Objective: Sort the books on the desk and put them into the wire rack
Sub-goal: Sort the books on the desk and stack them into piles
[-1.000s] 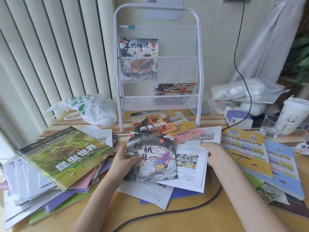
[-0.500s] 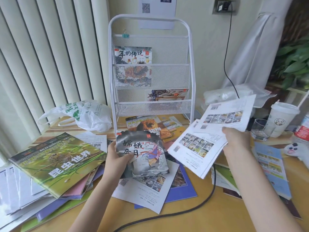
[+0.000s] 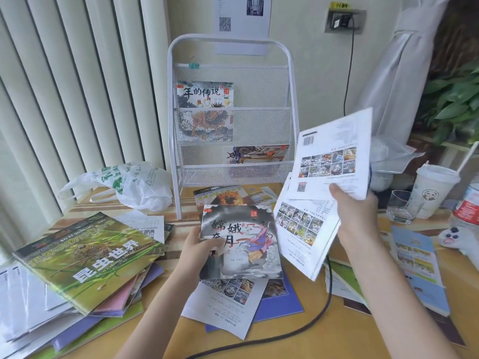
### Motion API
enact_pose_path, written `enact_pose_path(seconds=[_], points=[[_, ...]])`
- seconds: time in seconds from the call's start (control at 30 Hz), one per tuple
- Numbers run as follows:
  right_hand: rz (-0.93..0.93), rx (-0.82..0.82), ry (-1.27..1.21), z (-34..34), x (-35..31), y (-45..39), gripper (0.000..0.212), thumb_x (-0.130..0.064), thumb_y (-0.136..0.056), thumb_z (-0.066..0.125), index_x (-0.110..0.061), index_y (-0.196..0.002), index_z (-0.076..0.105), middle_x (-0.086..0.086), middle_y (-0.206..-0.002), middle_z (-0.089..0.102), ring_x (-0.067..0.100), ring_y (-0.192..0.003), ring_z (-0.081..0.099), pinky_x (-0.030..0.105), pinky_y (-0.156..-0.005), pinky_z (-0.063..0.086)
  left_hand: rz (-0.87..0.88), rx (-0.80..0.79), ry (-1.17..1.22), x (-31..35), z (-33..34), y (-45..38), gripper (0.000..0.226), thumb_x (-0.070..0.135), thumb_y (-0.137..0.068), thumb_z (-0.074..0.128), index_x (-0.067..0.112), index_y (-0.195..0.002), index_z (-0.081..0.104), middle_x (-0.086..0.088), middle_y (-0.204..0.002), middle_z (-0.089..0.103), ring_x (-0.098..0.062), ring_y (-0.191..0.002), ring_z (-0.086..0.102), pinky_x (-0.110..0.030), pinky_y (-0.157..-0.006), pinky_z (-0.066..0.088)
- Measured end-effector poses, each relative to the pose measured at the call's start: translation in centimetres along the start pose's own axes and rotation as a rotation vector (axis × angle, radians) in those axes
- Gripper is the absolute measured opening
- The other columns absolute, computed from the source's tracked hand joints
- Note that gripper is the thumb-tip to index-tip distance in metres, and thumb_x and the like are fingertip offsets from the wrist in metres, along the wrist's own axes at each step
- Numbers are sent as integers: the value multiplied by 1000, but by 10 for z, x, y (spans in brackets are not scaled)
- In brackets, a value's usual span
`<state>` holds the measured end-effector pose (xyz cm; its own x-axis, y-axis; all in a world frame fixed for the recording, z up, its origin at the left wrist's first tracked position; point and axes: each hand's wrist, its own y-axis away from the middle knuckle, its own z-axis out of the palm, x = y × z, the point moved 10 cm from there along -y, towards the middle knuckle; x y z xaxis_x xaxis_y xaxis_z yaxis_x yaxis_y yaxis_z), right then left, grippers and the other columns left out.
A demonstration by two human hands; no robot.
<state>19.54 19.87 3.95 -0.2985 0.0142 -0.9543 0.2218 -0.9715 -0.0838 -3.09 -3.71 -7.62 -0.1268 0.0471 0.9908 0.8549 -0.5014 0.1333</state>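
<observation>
The white wire rack [image 3: 290, 73] stands at the back of the desk with one picture book [image 3: 204, 95] in its upper pocket and another book [image 3: 255, 154] in the pocket below. My left hand [image 3: 199, 248] grips a grey picture book [image 3: 248, 229] by its left edge, just above the desk in front of the rack. My right hand [image 3: 353, 211] holds several white-backed thin books [image 3: 324, 182], fanned out and lifted to the right of the rack. A green insect book [image 3: 85, 257] tops a messy pile at left.
A plastic bag [image 3: 129, 182] lies left of the rack. A lion book [image 3: 223, 196] lies at the rack's foot. More books [image 3: 417, 265] lie at right near a glass [image 3: 401, 207], a paper cup [image 3: 432, 193] and a bottle [image 3: 469, 208]. A black cable [image 3: 311, 322] crosses the desk.
My right hand has lifted the white-backed books off the desk and raised them up to the right. My left hand has lifted the grey book slightly. The camera has tilted up.
</observation>
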Motion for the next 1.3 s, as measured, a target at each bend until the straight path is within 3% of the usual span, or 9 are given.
enact_pose_path(seconds=[0.23, 0.33, 0.47, 0.57, 0.67, 0.83, 1.0, 1.17, 1.3], points=[[-697, -228, 561, 50, -43, 36, 21, 1, -85, 61, -8, -99, 73, 13, -81, 70, 11, -62, 58, 25, -56, 41, -154, -31, 93, -12, 7, -6, 20, 7, -85, 65, 21, -99, 63, -6, -80, 60, -14, -53, 43, -24, -50, 34], [-884, -388, 728, 76, -33, 63, 50, 8, -82, 58, -30, -113, 68, -4, -110, 70, 4, -56, 58, 16, -50, 45, -164, -19, 158, -10, 6, -11, 18, 7, -86, 62, 19, -99, 64, -4, -75, 59, -14, -50, 38, -22, -47, 30], [-1005, -541, 904, 96, 0, 94, 79, 26, -61, 57, -33, -113, 68, -1, -123, 64, 21, -75, 67, 22, -62, 44, -156, 28, 322, -4, 5, -15, 13, 9, -88, 52, 13, -94, 63, -2, -67, 60, -16, -51, 52, -22, -49, 40], [-957, -614, 948, 100, 29, 102, 87, 28, -56, 57, -37, -114, 66, -6, -127, 60, 19, -83, 67, 33, -60, 55, -123, 34, 472, 5, 0, -17, 26, 40, -88, 49, 18, -88, 62, -2, -75, 66, -18, -63, 63, -26, -63, 46], [-940, -611, 988, 100, 37, 109, 83, 26, -59, 57, -37, -113, 68, -7, -127, 61, 22, -96, 65, 40, -71, 55, -112, -19, 534, 5, -8, -19, 50, 56, -87, 47, 17, -109, 69, -11, -111, 70, -30, -102, 66, -51, -99, 45], [-918, -659, 1032, 103, 45, 113, 82, 24, -66, 50, -39, -118, 65, -9, -136, 54, 21, -125, 52, 27, -89, 41, -164, 22, 459, -13, -23, -17, 27, 35, -90, 55, 13, -102, 65, -6, -81, 73, -23, -62, 70, -32, -55, 57], [-827, -694, 1066, 110, 63, 109, 82, 25, -72, 43, -35, -125, 60, -6, -143, 46, 23, -137, 36, 38, -86, 50, -145, 33, 513, -20, -31, -18, 64, 60, -77, 57, 15, -122, 61, -13, -114, 67, -32, -93, 66, -43, -86, 51], [-584, -809, 881, 110, 89, 94, 74, 24, -75, 41, -32, -115, 67, -18, -144, 37, 6, -139, 24, 37, -109, 36, -147, 6, 456, -19, -31, -16, 42, 49, -96, 40, 16, -110, 63, -5, -87, 72, -25, -75, 67, -33, -63, 51], [-544, -992, 739, 117, 108, 91, 72, 8, -85, 48, -62, -83, 64, -29, -141, 30, 3, -140, 17, 43, -116, 20, -183, 3, 331, -21, -41, -13, 44, 50, -92, 48, 13, -109, 64, -7, -90, 73, -24, -82, 70, -34, -71, 52]])
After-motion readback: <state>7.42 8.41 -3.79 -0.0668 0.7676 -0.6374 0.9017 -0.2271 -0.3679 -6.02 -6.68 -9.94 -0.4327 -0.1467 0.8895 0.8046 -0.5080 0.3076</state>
